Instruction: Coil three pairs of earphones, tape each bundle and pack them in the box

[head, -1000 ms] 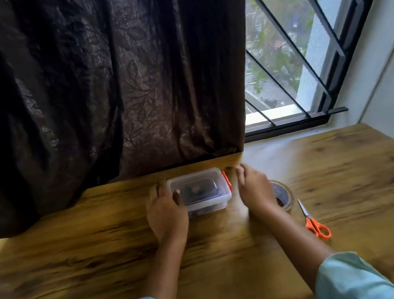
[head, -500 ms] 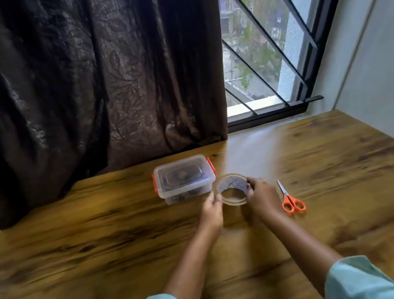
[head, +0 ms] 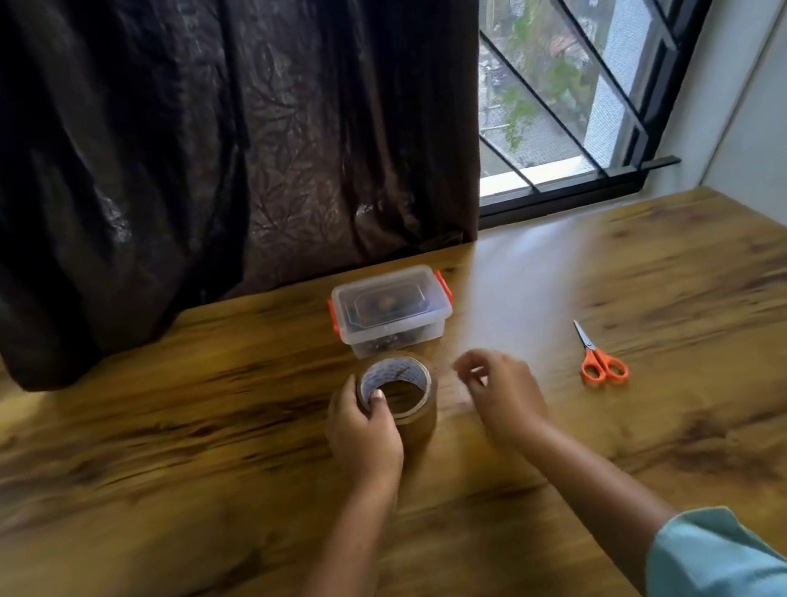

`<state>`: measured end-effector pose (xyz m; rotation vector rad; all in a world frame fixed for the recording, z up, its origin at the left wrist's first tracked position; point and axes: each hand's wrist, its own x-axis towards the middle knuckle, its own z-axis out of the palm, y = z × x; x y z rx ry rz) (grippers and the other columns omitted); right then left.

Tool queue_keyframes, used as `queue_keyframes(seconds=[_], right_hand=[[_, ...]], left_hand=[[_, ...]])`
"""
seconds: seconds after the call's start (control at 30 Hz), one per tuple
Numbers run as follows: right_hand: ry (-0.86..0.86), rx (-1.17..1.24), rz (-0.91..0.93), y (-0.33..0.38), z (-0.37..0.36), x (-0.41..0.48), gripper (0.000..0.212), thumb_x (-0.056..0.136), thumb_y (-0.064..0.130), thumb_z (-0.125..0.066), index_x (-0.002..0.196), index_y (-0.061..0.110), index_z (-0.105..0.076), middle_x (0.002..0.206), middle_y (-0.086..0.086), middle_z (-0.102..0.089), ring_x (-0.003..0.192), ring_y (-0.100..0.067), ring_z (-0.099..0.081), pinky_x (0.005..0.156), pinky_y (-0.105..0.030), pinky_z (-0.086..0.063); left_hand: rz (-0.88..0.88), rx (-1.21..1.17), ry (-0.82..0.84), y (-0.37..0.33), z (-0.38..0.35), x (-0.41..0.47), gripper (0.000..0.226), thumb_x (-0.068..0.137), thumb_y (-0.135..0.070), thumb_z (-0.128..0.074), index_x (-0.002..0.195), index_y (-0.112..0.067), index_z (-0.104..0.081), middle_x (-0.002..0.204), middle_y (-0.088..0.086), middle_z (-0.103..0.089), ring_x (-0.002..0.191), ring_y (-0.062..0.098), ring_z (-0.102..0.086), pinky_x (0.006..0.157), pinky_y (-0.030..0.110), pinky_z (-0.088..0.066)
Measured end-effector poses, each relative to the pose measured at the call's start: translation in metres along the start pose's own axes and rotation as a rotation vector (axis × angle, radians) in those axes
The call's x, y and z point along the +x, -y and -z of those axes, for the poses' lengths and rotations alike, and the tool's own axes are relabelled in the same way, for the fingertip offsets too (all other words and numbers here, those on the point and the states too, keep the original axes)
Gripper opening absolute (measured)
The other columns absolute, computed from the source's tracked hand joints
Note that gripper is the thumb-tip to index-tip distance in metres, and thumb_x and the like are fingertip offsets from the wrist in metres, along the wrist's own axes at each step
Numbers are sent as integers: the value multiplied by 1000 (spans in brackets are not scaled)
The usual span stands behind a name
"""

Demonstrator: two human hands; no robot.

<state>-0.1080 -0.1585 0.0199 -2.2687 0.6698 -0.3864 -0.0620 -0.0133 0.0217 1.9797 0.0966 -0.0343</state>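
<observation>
Box (head: 392, 311) was let go, lidded, on table (head: 157, 520) behind tape (head: 399, 393), now gripped by curled fingers of left hand (head: 365, 438); fingers of right hand (head: 501, 395) were blurred, untellable; packing was judged nearly done.

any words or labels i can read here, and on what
No text here can be read.
tape: pale print on the inner core, too blurred to read.
box: only a moulded shape on the lid, no words or label visible.
scissors: no marking visible.
</observation>
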Motion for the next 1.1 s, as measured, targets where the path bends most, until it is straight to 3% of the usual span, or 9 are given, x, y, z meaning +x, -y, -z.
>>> queue_keyframes(seconds=[0.13, 0.2, 0.27, 0.47, 0.6, 0.73, 0.97, 1.03, 1.1], right_hand=[[-125, -531, -149, -61, 33, 14, 40, 93, 29, -50, 133, 25, -51, 148, -4, -39, 135, -28, -34, 106, -41, -29], [-89, -595, -259, -83, 41, 13, 49, 96, 37, -44, 144, 25, -38, 156, -8, -25, 143, -33, -20, 113, -48, -20], [-46, -588, -267, -91, 39, 9, 51, 99, 37, -37, 147, 20, -31, 157, -11, -22, 144, -34, -18, 115, -48, -16], [-33, -570, -14, -59, 1, -9, 46, 97, 26, -42, 138, 8, -45, 143, -18, -44, 128, -34, -41, 107, -44, -33], [52, -571, 41, -38, -21, -22, 51, 101, 27, -29, 150, 13, -24, 156, -12, -25, 142, -29, -26, 113, -39, -25], [86, -621, 99, -26, -27, -29, 54, 100, 19, -27, 152, 12, -15, 159, -9, -17, 145, -26, -19, 116, -36, -19], [104, -576, 126, -25, -24, -29, 52, 101, 27, -26, 151, 13, -24, 157, -8, -24, 144, -26, -23, 115, -37, -23], [-11, -523, 178, -28, -21, -31, 53, 96, 33, -28, 144, 12, -41, 150, -11, -39, 138, -29, -36, 111, -40, -32], [-207, -436, 268, -25, -13, -29, 47, 92, 25, -46, 136, 10, -51, 143, -12, -48, 133, -31, -42, 107, -42, -35]], left_hand=[[-250, 59, -13, -15, -8, -9, 42, 93, -10, -53, 134, -10, -49, 141, 5, -45, 133, 21, -36, 110, 39, -34], [-330, 59, -23, -18, -11, -10, 40, 92, -4, -51, 132, -11, -52, 139, 3, -46, 131, 19, -37, 109, 30, -33], [-353, 66, -45, -19, -12, -9, 40, 91, 1, -48, 129, -11, -54, 138, 3, -46, 129, 17, -37, 103, 21, -29], [-204, 81, -56, -9, -1, 1, 44, 89, 7, -47, 129, -9, -55, 141, 8, -44, 132, 22, -37, 104, 24, -29], [-96, 67, -27, 1, 8, 3, 44, 91, 1, -50, 133, -12, -52, 141, 8, -44, 131, 24, -40, 109, 39, -36], [-36, 54, 8, 5, 13, 3, 41, 93, -8, -52, 134, -15, -50, 143, 8, -44, 133, 25, -39, 108, 44, -38], [37, 23, 17, 2, 23, 9, 42, 94, -13, -53, 136, -16, -48, 145, 8, -42, 133, 25, -39, 107, 44, -39], [40, 31, -6, -1, 29, 12, 45, 94, -14, -53, 138, -16, -46, 146, 11, -37, 131, 27, -40, 106, 42, -40], [45, 38, -61, -10, 38, 16, 52, 94, -14, -54, 143, -15, -38, 152, 12, -24, 134, 30, -36, 103, 40, -40]])
